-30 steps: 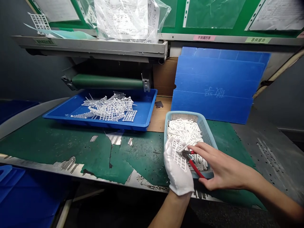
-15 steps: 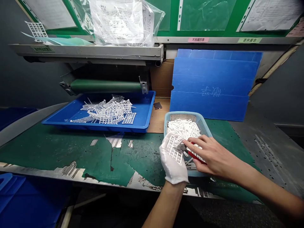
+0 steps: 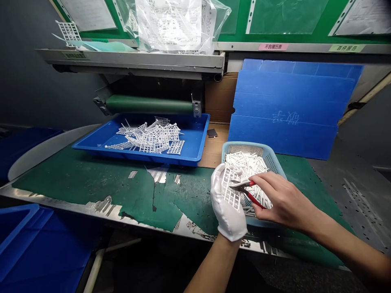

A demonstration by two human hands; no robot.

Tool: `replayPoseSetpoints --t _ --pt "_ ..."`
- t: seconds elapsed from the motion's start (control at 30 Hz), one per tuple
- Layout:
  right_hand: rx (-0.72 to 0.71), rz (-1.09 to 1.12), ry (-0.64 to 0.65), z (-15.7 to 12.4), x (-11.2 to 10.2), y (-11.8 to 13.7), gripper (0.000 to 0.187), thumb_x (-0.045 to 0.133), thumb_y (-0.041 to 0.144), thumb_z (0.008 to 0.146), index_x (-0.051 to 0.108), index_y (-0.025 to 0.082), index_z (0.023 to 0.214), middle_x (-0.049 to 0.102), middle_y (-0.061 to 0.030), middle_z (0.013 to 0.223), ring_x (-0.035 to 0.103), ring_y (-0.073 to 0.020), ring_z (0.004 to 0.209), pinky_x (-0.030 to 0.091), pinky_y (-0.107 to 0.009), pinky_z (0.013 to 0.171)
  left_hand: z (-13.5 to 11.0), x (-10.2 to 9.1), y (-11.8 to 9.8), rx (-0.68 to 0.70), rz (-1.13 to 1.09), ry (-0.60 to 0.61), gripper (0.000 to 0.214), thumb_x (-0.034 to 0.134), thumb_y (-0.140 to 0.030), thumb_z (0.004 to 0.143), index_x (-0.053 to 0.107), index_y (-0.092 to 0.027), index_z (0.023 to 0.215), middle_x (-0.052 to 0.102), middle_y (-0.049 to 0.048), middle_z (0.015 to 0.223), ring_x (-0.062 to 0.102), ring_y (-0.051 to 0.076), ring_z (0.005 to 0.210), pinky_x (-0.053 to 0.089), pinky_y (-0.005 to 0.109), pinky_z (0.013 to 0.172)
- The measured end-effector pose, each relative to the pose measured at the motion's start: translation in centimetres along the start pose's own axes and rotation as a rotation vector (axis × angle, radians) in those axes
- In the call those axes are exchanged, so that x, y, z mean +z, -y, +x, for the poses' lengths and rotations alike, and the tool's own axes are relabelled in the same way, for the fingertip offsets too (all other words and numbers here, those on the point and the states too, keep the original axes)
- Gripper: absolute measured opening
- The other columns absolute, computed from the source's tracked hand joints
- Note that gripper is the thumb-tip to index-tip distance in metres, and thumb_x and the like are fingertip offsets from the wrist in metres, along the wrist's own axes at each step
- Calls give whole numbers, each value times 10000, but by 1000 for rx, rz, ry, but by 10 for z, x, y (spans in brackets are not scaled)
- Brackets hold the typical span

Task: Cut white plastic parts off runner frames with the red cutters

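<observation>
In a white glove, my left hand point(image 3: 224, 209) holds a white plastic grid point(image 3: 231, 191) tilted over the near left side of the light blue basket point(image 3: 276, 160). My bare right hand point(image 3: 276, 199) grips red-handled side cutters point(image 3: 253, 198), their jaws apart against the grid's right part. A white stick lies along the upper jaw. Many short white plastic sticks point(image 3: 246, 162) fill the basket under both hands. To the left, a pile of similar white grids point(image 3: 152, 136) lies in a blue tray point(image 3: 137, 156).
A green roller point(image 3: 149, 104) hangs over the tray's back edge, below a metal shelf point(image 3: 131, 61) with bagged papers. Blue corrugated sheets point(image 3: 284, 106) lean behind the basket. The green bench mat point(image 3: 122, 191) is torn near its front edge. A blue bin point(image 3: 39, 244) stands low at left.
The cutters' handles and jaws have opened wider, and the right-hand fingers have spread with them. The camera view has turned slightly left, so everything sits further right.
</observation>
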State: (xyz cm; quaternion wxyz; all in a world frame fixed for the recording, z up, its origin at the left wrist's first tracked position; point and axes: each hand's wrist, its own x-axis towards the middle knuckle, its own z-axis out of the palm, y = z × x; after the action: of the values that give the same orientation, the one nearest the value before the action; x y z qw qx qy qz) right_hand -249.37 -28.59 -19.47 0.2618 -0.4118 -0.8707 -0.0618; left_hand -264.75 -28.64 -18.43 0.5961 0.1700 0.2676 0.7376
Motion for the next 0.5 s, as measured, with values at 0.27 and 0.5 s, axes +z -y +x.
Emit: replayPoseSetpoints --t 0.27,0.5 --pt "13 71 126 12 -25 -6 428 641 318 784 546 229 1191 640 -70 1018 608 -214 810 453 -308 635 6 3 -10 72 43 41 451 502 -463 915 596 -209 1275 660 113 1196 664 282 1083 534 405 915" --pt "141 -251 133 17 -42 -46 363 640 451 863 577 213 1131 634 -68 955 576 -215 742 297 -293 499 4 -13 -10 250 185 54 509 538 -454 890 543 -221 1342 616 128 1280 605 302 1180 517 402 958"
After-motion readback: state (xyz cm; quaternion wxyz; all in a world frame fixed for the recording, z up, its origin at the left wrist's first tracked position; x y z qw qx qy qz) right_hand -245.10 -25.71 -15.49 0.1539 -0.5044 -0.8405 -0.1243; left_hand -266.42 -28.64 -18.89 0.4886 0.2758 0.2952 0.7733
